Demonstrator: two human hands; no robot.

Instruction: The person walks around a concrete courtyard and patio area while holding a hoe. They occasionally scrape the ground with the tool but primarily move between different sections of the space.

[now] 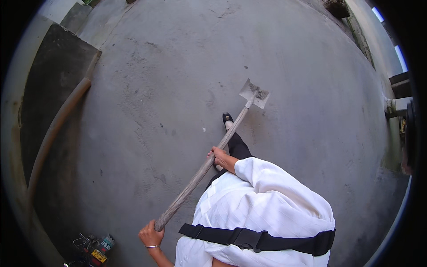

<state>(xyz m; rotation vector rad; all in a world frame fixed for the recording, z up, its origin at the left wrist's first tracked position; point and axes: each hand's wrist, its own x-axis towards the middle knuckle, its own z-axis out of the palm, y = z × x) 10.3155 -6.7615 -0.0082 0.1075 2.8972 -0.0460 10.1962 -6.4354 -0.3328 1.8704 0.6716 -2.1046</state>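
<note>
A shovel (192, 182) with a long, worn wooden handle runs slantwise from the lower left to the upper right. My left hand (150, 233), a bangle at its wrist, is closed round the butt end of the handle. Farther up, near the middle of the handle, my right hand (216, 155) grips it too. At the far end, the pale metal blade (261, 99) carries a small heap of grey, crumbly dirt (256, 90). The blade is low over the concrete; whether it touches the ground I cannot tell.
Grey concrete floor (169, 89) spreads all round, with scattered crumbs of dirt. A brown pipe (60, 118) runs along the dark wall at the left. A motorcycle (91, 249) stands at the lower left. My black shoe (227, 117) is just beside the handle.
</note>
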